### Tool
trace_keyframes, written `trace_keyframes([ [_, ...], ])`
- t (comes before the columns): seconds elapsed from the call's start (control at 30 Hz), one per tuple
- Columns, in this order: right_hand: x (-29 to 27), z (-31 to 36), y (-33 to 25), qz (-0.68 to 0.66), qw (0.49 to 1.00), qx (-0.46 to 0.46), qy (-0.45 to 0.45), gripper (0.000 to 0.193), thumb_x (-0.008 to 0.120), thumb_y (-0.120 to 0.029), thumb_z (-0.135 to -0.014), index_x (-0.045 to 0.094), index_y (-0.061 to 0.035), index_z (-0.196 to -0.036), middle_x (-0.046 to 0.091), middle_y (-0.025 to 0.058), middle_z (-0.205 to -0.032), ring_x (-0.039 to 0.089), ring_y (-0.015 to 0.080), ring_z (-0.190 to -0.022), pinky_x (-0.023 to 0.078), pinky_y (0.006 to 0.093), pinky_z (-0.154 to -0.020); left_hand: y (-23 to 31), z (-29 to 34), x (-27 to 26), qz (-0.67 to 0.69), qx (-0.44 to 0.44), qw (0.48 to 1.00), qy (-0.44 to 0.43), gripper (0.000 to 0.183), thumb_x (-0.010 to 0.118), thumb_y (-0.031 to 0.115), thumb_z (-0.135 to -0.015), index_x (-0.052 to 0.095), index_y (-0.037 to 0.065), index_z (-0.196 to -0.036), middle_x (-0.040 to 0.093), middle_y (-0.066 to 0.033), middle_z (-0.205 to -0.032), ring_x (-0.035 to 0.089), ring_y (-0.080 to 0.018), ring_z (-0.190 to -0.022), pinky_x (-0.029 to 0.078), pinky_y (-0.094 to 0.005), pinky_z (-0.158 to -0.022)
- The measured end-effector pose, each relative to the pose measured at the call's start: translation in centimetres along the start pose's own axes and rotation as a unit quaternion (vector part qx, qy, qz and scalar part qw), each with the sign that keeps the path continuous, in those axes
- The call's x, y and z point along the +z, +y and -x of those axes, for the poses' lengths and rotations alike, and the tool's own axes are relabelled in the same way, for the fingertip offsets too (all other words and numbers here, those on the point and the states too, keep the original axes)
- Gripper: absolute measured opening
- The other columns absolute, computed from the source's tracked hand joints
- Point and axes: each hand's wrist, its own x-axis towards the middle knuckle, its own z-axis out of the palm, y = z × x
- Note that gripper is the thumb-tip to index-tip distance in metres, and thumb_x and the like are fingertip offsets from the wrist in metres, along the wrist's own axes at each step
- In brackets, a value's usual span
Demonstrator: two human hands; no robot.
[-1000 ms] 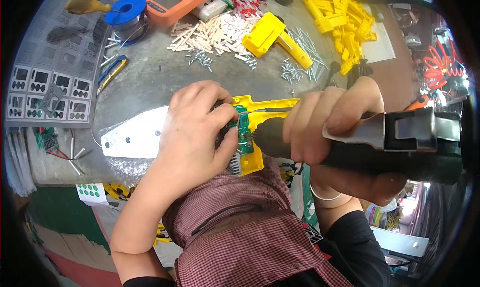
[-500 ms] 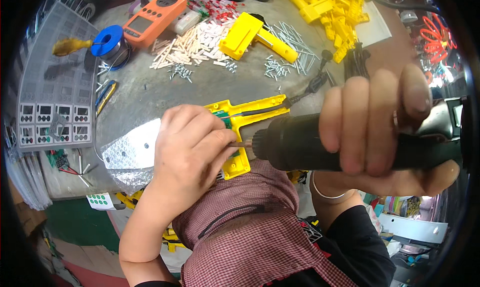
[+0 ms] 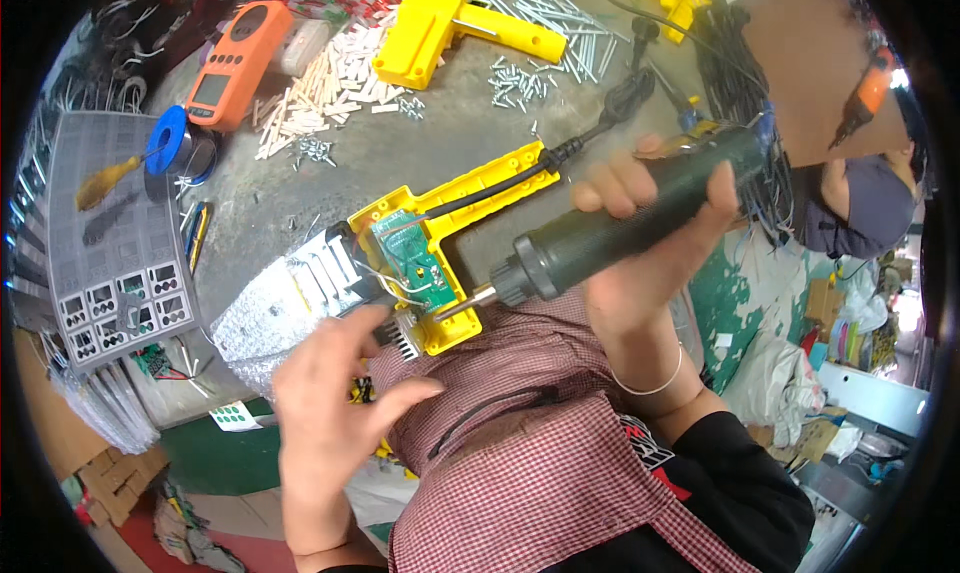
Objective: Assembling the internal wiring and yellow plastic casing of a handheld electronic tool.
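Observation:
A yellow plastic housing half [image 3: 490,180] lies open at the table's near edge. A green circuit board [image 3: 405,248] and the end of a black cable [image 3: 490,188] sit in it. My right hand [image 3: 645,283] is wrapped round a black electric screwdriver [image 3: 590,248], its bit pointing into the housing's near corner. Beside that corner, by a finned metal heat sink [image 3: 404,335], is my left hand [image 3: 335,403], thumb and fingers apart and holding nothing. Silver bubble wrap [image 3: 260,318] covers part of a piece joined to the housing's left side.
Farther back are a closed yellow housing [image 3: 425,38], loose screws [image 3: 520,83], pale sticks [image 3: 330,93] and an orange multimeter [image 3: 235,68]. A solder spool [image 3: 175,143] and grey parts sheet [image 3: 110,233] lie left. Another person [image 3: 860,208] is at the right, near an orange-handled tool [image 3: 870,88].
My left hand has drawn back from the housing toward me and its fingers have spread. The screwdriver has tilted, its tip now lower left. The whole view has shifted.

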Motion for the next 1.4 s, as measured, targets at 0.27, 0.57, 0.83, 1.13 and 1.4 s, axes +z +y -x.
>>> trace_keyframes([
  [0.27, -1.8, -0.8, 2.3, -0.002, 0.999, 0.001, 0.033, 0.057, 0.049, -0.067, -0.082, 0.053, -0.0118, -0.096, 0.051, -0.0002, -0.070, 0.050, 0.0164, -0.068, 0.043, 0.0339, -0.076, -1.0, 0.9, 3.6, 0.021, -0.038, 0.999, 0.022, 0.053, 0.087, 0.021, -0.067, 0.060, 0.000, -0.108, 0.063, -0.0068, -0.078, 0.057, -0.0117, -0.059, 0.047, -0.0242, -0.054],
  [0.57, -1.8, -0.8, 2.7, 0.007, 0.997, 0.008, 0.079, 0.057, 0.053, -0.069, -0.080, 0.056, -0.0131, -0.087, 0.052, -0.0010, -0.068, 0.049, 0.0152, -0.066, 0.043, 0.0331, -0.074, -1.4, 1.1, 3.4, -0.016, -0.001, 1.000, 0.015, 0.054, 0.086, 0.025, -0.069, 0.059, -0.004, -0.107, 0.065, -0.0084, -0.082, 0.062, -0.0122, -0.066, 0.049, -0.0243, -0.058],
  [0.83, -1.8, -1.3, 2.8, 0.010, 0.997, 0.015, 0.078, 0.059, 0.057, -0.071, -0.075, 0.056, -0.0136, -0.086, 0.052, -0.0014, -0.067, 0.048, 0.0143, -0.063, 0.042, 0.0315, -0.073, -2.1, 0.9, 3.7, -0.023, 0.030, 0.998, 0.048, 0.053, 0.085, 0.031, -0.070, 0.061, -0.002, -0.104, 0.065, -0.0082, -0.079, 0.061, -0.0146, -0.056, 0.049, -0.0261, -0.052],
  [1.13, -2.2, -1.0, 2.4, 0.007, 0.998, 0.011, 0.062, 0.059, 0.055, -0.071, -0.076, 0.056, -0.0140, -0.089, 0.052, -0.0021, -0.068, 0.049, 0.0141, -0.064, 0.042, 0.0313, -0.073, -0.5, 0.5, 3.3, -0.035, 0.028, 0.998, 0.048, 0.046, 0.085, 0.019, -0.068, 0.062, 0.001, -0.103, 0.060, -0.0056, -0.076, 0.054, -0.0138, -0.055, 0.044, -0.0266, -0.050],
  [1.4, -2.1, -1.1, 1.4, -0.044, 0.999, -0.002, 0.003, 0.053, 0.052, -0.058, -0.087, 0.054, -0.0066, -0.099, 0.044, -0.0012, -0.071, 0.045, 0.0139, -0.069, 0.042, 0.0308, -0.072, 1.6, -0.7, 3.5, -0.207, 0.127, 0.964, 0.111, 0.034, 0.078, 0.005, -0.061, 0.063, 0.003, -0.091, 0.053, -0.0087, -0.083, 0.051, -0.0257, -0.075, 0.042, -0.0365, -0.067],
])
